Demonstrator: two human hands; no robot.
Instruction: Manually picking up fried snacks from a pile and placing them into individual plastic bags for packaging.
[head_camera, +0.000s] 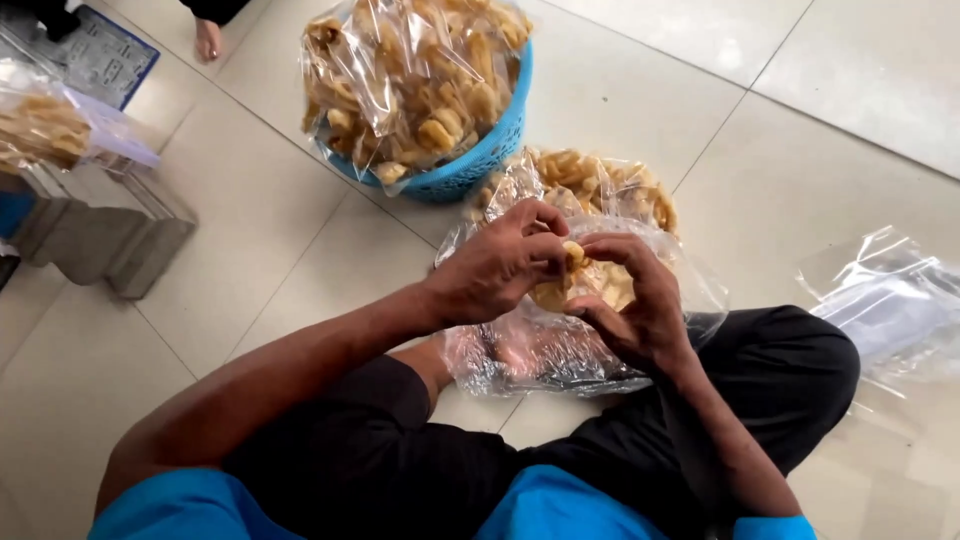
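Observation:
My left hand (497, 264) and my right hand (632, 298) meet over a clear plastic bag (545, 350) that lies on my lap and the tiled floor. Both hands pinch golden fried crackers (572, 258) at the mouth of the bag; more crackers show between my fingers. Another clear bag of the same crackers (610, 188) lies just beyond my hands. I sit cross-legged in black trousers.
A blue plastic basket (480, 160) full of bagged crackers stands ahead. Empty clear bags (885, 300) lie at the right. At the left a grey block stand (110, 235) holds another cracker bag (45, 125). Another person's bare foot (208, 40) shows at the top left.

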